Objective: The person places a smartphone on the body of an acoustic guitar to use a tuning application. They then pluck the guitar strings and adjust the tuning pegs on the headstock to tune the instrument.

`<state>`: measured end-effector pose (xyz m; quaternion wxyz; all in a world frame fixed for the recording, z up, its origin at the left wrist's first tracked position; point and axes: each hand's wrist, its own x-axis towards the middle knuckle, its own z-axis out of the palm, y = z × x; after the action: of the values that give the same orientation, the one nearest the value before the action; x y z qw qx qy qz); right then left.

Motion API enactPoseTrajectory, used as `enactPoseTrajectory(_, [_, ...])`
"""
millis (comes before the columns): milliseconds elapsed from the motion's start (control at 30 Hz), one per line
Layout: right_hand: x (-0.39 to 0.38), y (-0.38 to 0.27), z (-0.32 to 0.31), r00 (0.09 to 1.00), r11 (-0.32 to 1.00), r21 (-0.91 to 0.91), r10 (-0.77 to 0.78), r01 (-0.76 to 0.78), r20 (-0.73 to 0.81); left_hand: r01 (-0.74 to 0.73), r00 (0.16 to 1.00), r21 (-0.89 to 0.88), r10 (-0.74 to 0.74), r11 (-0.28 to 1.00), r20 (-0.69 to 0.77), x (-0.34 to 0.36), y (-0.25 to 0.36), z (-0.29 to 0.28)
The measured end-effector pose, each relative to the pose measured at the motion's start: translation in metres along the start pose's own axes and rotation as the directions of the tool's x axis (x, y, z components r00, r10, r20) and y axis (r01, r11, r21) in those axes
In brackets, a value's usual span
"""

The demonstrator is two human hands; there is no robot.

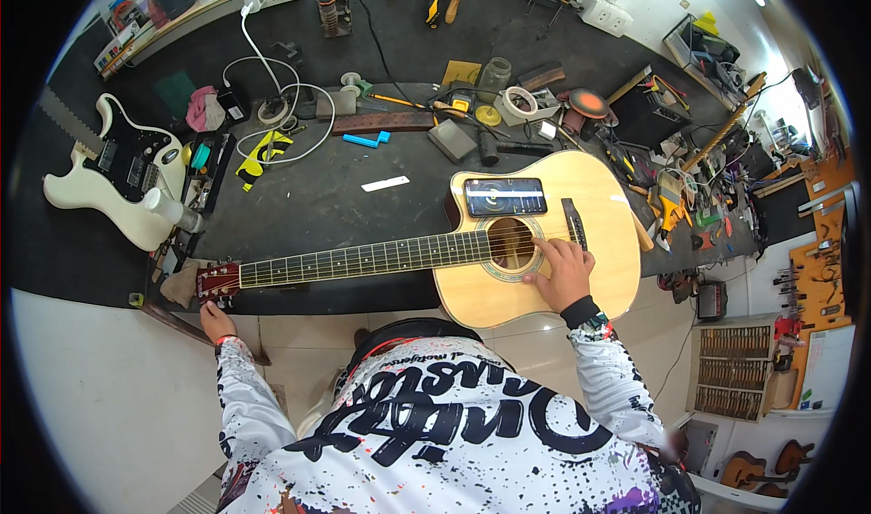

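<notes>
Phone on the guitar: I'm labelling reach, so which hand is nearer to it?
Right. The right hand is by the soundhole, below and right of the phone; the left hand is far left, by the headstock.

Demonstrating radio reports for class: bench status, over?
Left grip at headstock. Right grip open, over strings beside soundhole. Guitar face-up, partly overhanging bench. Phone on guitar's top, clear of strings.

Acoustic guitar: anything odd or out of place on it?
A lit phone lies on the acoustic guitar's top, beside the soundhole. It looks odd because it rests loose on the instrument, though it may be deliberate. No obvious damage shows at this size.
</notes>
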<state>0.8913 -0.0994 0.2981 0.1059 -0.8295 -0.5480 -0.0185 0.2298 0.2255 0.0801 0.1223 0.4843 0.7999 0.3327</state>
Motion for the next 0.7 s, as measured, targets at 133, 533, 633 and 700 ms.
enactPoseTrajectory(133, [-0.001, 0.004, 0.003, 1.000, 0.999, -0.026, -0.022, 0.022, -0.001, -0.344, 0.931, 0.283, 0.364, 0.895, -0.021, -0.013, 0.012, -0.007])
enactPoseTrajectory(533, [-0.001, 0.001, -0.004, 1.000, 1.000, -0.015, 0.011, -0.011, 0.010, -0.128, 0.991, 0.098, 0.124, 0.987, 0.048, 0.011, -0.009, 0.014])
enactPoseTrajectory(633, [0.002, 0.001, 0.002, 1.000, 1.000, 0.013, -0.011, 0.011, -0.002, 0.298, 0.932, -0.323, -0.200, 0.898, 0.302, 0.042, -0.047, 0.004])
enactPoseTrajectory(700, [0.001, 0.002, 0.003, 1.000, 1.000, 0.006, -0.010, 0.010, -0.005, 0.480, 0.853, -0.503, -0.250, 0.719, 0.458, 0.046, -0.051, 0.009])
